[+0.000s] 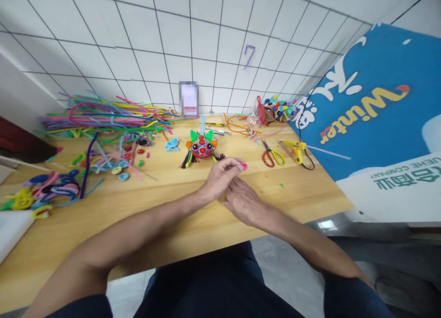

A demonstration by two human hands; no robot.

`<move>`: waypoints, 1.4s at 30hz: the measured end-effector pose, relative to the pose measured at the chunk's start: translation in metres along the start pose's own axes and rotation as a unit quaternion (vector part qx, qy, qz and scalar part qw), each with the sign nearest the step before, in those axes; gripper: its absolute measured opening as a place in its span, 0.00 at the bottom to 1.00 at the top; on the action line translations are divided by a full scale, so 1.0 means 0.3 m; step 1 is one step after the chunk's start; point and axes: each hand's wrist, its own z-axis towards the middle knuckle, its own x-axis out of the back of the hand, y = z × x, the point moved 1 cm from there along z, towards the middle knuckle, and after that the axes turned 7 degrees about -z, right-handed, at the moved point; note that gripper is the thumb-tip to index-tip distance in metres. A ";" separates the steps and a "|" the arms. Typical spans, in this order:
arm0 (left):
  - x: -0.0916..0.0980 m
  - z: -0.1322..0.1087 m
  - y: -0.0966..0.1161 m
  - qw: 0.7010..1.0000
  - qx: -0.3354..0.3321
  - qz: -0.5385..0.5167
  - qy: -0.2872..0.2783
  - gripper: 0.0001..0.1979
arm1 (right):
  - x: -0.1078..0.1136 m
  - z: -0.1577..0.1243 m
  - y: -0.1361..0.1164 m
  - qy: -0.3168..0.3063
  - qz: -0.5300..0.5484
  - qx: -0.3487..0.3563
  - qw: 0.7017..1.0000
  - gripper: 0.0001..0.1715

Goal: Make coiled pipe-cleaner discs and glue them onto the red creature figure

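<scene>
My left hand [222,178] is above the table, its thumb and forefinger pinched on a small pink piece [244,166] whose kind I cannot make out. Crossing just beneath it, my right hand [245,202] lies with fingers stretched out. Its thumb points left, and its fingertips are partly hidden by the left hand. Right behind the hands stands a colourful animal-head ornament [202,148] with green ears, red beads, dark eyes, tassels and a light-blue loop on top.
Chenille stems [110,118] are heaped at the back left, near coiled pieces [58,189]. Scissors [272,156] and a yellow glue gun [296,150] lie right. A phone [189,99] leans on the tiled wall. Another ornament [280,110] is at the back right, beside a blue board [379,111].
</scene>
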 end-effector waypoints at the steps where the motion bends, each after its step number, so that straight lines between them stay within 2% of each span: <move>1: 0.040 0.007 0.014 1.000 0.001 0.012 0.019 0.11 | 0.036 -0.029 -0.006 -0.048 0.007 0.048 0.998 0.25; 2: 0.079 0.006 0.033 0.999 0.003 0.035 0.035 0.11 | 0.075 -0.056 -0.010 -0.084 0.032 0.080 0.993 0.20; 4: 0.147 -0.017 0.078 0.995 0.008 0.079 0.061 0.12 | 0.151 -0.093 -0.012 -0.128 0.115 0.086 0.981 0.11; 5: 0.173 -0.035 0.098 0.993 0.010 0.098 0.067 0.13 | 0.184 -0.100 -0.008 -0.131 0.164 0.056 0.976 0.13; 7: 0.212 -0.074 0.127 0.989 0.012 0.127 0.074 0.14 | 0.236 -0.087 0.010 -0.095 0.277 -0.046 0.955 0.21; 9: 0.239 -0.106 0.134 0.986 0.015 0.143 0.085 0.14 | 0.266 -0.041 0.032 -0.055 0.419 -0.111 0.899 0.28; 11: 0.263 -0.123 0.122 0.984 0.019 0.149 0.099 0.14 | 0.272 0.028 0.048 -0.024 0.533 -0.119 0.838 0.32; 12: 0.274 -0.125 0.111 0.983 0.019 0.150 0.106 0.14 | 0.265 0.066 0.053 -0.002 0.557 -0.116 0.822 0.33; 13: 0.284 -0.124 0.099 0.982 0.016 0.150 0.112 0.14 | 0.250 0.105 0.055 0.023 0.558 -0.116 0.822 0.32; 15: 0.303 -0.115 0.076 0.981 0.006 0.152 0.121 0.14 | 0.197 0.175 0.050 0.064 0.510 -0.122 0.849 0.25; 18: 0.325 -0.097 0.048 0.978 -0.016 0.159 0.133 0.14 | 0.075 0.242 0.030 0.073 0.431 -0.117 0.892 0.18; 21: 0.346 -0.091 0.016 0.978 -0.030 0.160 0.130 0.13 | -0.042 0.254 0.015 0.085 0.404 -0.109 0.904 0.17; 24: 0.367 -0.097 -0.023 0.980 -0.032 0.159 0.120 0.13 | -0.114 0.234 0.011 0.082 0.388 -0.094 0.913 0.14; 28: 0.380 -0.114 -0.054 0.981 -0.017 0.167 0.100 0.14 | -0.143 0.207 0.019 0.060 0.372 -0.082 0.923 0.11; 35: 0.371 -0.126 -0.053 0.979 -0.018 0.179 0.094 0.15 | -0.142 0.208 0.029 0.055 0.349 -0.083 0.932 0.10; 42: 0.373 -0.124 -0.060 0.982 -0.011 0.174 0.079 0.17 | -0.138 0.215 0.027 0.072 0.318 -0.062 0.943 0.13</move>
